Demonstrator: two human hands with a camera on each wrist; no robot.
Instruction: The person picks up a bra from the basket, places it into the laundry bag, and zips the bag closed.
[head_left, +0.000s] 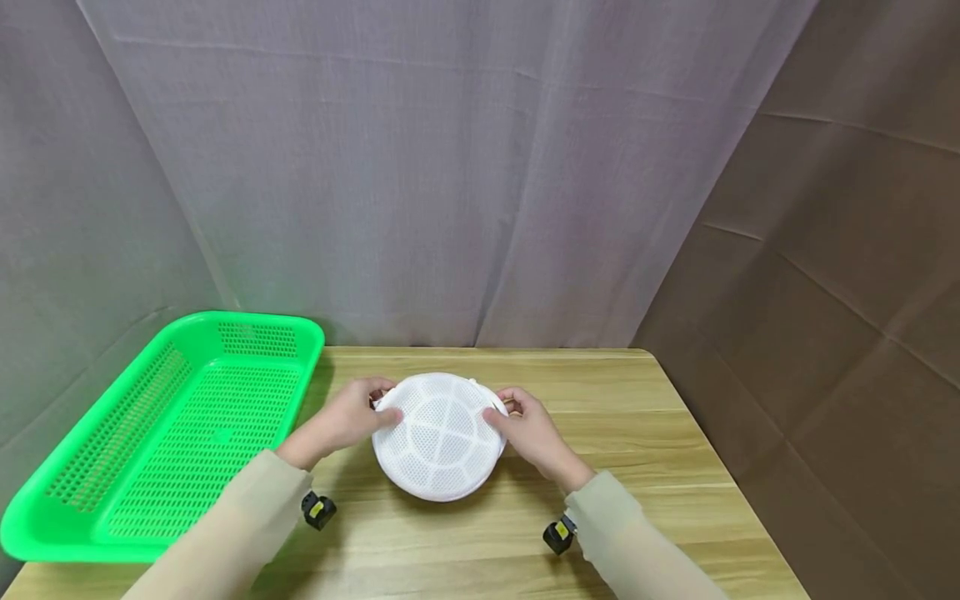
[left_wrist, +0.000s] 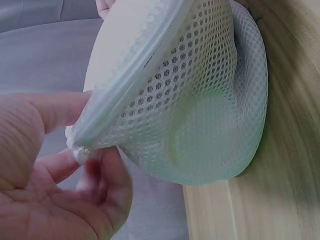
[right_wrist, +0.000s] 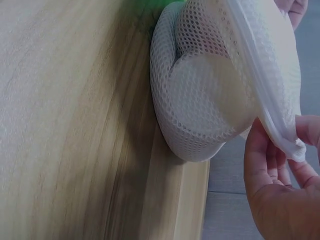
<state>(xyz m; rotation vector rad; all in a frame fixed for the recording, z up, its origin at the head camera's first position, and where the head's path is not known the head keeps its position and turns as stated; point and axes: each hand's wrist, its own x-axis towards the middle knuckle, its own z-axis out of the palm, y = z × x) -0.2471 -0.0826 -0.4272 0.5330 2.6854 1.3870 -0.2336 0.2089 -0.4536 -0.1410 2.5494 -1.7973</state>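
Observation:
A round white mesh laundry bag (head_left: 438, 437) is held at both sides near the middle of the table, its panelled top facing up in the head view. My left hand (head_left: 360, 412) pinches its left rim, thumb on top and fingers beneath. On the opposite side my right hand (head_left: 528, 429) pinches the right rim the same way. Both wrist views show a zip edge running along the bag's rim, and honeycomb mesh sides (left_wrist: 200, 85) sagging below. The bag's lower part (right_wrist: 185, 135) looks bunched against the wooden surface. Some fingers are hidden under the rim in the head view.
A large green plastic basket (head_left: 309, 367) with slotted walls stands on the left of the wooden table (head_left: 622, 433). Grey curtain (head_left: 450, 167) hangs behind the table, and a brown cloth (head_left: 840, 317) lines the right side.

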